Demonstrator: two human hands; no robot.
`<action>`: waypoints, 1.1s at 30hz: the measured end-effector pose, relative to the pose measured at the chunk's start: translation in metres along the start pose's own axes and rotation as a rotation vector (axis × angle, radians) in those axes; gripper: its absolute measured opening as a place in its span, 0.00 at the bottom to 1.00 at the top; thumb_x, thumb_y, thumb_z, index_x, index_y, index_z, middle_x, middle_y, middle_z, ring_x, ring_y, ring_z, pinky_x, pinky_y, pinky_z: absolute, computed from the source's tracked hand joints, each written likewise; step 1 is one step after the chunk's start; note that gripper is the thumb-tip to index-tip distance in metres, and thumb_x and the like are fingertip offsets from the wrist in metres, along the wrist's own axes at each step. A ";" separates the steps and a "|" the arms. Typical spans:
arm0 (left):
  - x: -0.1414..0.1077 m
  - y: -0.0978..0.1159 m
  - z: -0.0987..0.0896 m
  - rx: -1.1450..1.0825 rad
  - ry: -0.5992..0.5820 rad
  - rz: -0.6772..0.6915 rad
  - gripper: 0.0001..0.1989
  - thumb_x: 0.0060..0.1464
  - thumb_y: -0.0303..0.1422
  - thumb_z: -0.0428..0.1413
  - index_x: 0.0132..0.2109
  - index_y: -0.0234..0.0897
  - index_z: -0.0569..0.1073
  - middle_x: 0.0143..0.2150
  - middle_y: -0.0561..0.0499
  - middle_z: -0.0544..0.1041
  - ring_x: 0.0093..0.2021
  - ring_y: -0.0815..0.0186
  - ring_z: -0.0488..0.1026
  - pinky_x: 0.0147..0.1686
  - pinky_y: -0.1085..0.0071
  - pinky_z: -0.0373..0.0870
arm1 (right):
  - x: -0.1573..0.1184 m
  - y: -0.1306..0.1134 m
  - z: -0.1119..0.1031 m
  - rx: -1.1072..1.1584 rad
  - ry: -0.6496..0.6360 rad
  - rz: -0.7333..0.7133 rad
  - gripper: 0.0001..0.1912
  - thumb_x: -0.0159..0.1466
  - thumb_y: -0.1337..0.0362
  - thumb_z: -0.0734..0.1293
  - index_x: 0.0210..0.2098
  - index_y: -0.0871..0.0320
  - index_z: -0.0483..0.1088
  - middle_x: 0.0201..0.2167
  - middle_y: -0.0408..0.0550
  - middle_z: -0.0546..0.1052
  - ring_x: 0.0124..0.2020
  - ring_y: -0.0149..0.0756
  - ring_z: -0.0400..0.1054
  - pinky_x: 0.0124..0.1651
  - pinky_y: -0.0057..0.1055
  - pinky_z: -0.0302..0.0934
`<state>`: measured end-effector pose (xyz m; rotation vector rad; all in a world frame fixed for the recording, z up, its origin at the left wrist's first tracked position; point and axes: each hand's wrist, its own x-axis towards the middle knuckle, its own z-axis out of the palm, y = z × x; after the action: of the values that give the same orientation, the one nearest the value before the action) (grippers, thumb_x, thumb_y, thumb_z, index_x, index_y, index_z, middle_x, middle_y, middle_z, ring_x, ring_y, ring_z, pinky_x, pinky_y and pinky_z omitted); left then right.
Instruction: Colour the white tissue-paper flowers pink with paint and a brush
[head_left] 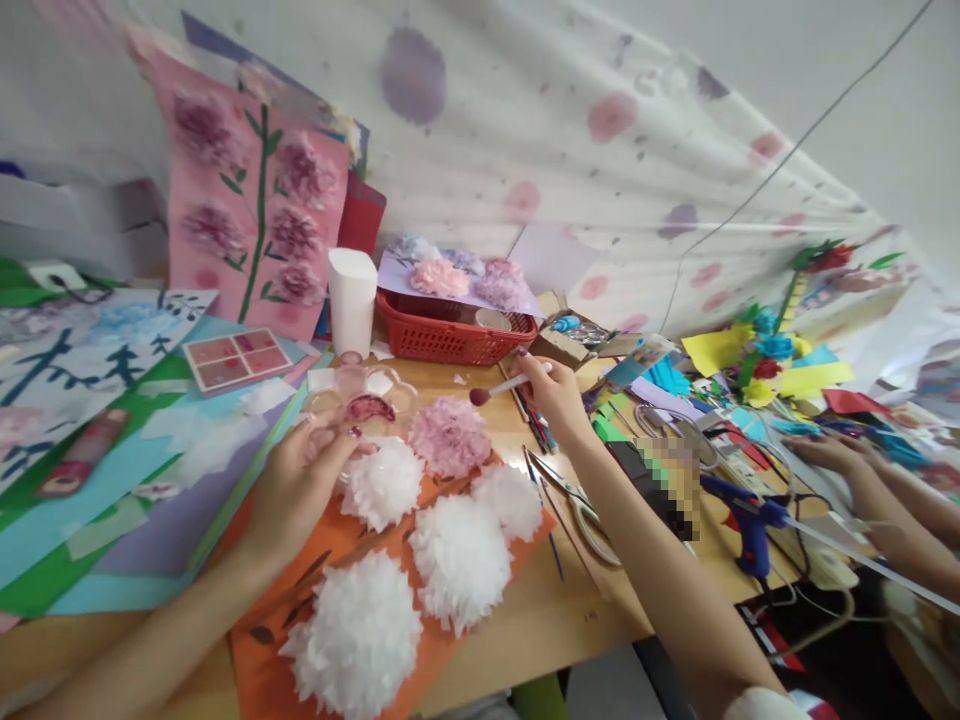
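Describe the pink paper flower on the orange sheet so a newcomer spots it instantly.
In front of the red plastic basket lies an orange paper sheet. At its far edge sits the round, frilly paper flower. It is dusty pink; its four neighbours are white.

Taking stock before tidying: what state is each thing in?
Brush: in right hand, bristles dark pink.
Petal-shaped tray: in left hand, one well mauve.
Pink flower: fluffed out.
White flowers: fluffed out, uncoloured.
Cardboard box: open, filled.
Red basket: upright, partly covered by paper.
Scissors: lying down, blade opening unclear.
Glue gun: power unclear.
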<state>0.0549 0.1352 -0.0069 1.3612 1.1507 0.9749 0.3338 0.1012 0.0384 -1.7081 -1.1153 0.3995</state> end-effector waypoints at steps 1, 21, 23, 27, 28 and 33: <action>0.002 -0.001 0.000 -0.013 0.004 -0.021 0.10 0.46 0.43 0.57 0.30 0.42 0.77 0.34 0.50 0.81 0.42 0.56 0.77 0.45 0.63 0.70 | 0.007 0.009 -0.003 -0.016 -0.014 0.017 0.21 0.64 0.48 0.63 0.23 0.57 0.66 0.13 0.35 0.59 0.13 0.25 0.50 0.17 0.25 0.43; 0.010 -0.016 0.006 -0.303 0.126 -0.278 0.09 0.34 0.32 0.67 0.27 0.45 0.77 0.29 0.62 0.79 0.41 0.69 0.75 0.39 0.83 0.72 | 0.046 0.028 0.014 -0.261 -0.135 -0.028 0.16 0.62 0.65 0.62 0.18 0.58 0.62 0.16 0.40 0.66 0.22 0.29 0.59 0.28 0.28 0.48; 0.009 -0.018 0.005 -0.312 0.101 -0.273 0.08 0.35 0.32 0.67 0.26 0.45 0.77 0.29 0.63 0.79 0.38 0.71 0.74 0.38 0.84 0.71 | 0.048 0.027 0.017 -0.258 -0.153 -0.035 0.17 0.64 0.64 0.60 0.19 0.58 0.64 0.16 0.40 0.67 0.22 0.29 0.60 0.28 0.27 0.49; 0.009 -0.017 0.004 -0.323 0.116 -0.276 0.08 0.37 0.30 0.67 0.26 0.47 0.77 0.29 0.65 0.78 0.35 0.73 0.72 0.38 0.85 0.71 | 0.052 0.028 0.019 -0.245 -0.198 -0.032 0.16 0.64 0.65 0.60 0.20 0.59 0.67 0.16 0.40 0.68 0.22 0.30 0.62 0.29 0.26 0.52; 0.009 -0.017 0.004 -0.312 0.117 -0.280 0.07 0.38 0.30 0.67 0.27 0.47 0.77 0.30 0.65 0.79 0.35 0.73 0.72 0.37 0.85 0.71 | 0.052 0.028 0.017 -0.248 -0.201 -0.029 0.15 0.63 0.66 0.61 0.20 0.59 0.67 0.16 0.40 0.68 0.22 0.30 0.63 0.29 0.26 0.52; 0.011 -0.019 0.002 -0.253 0.127 -0.260 0.07 0.40 0.30 0.66 0.26 0.50 0.77 0.30 0.64 0.78 0.35 0.71 0.72 0.40 0.81 0.72 | 0.052 0.033 0.015 -0.210 -0.228 -0.011 0.16 0.64 0.64 0.62 0.20 0.59 0.67 0.15 0.41 0.68 0.20 0.30 0.63 0.28 0.26 0.54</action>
<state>0.0569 0.1446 -0.0261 0.9335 1.2185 0.9896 0.3661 0.1506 0.0156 -1.8719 -1.3716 0.4941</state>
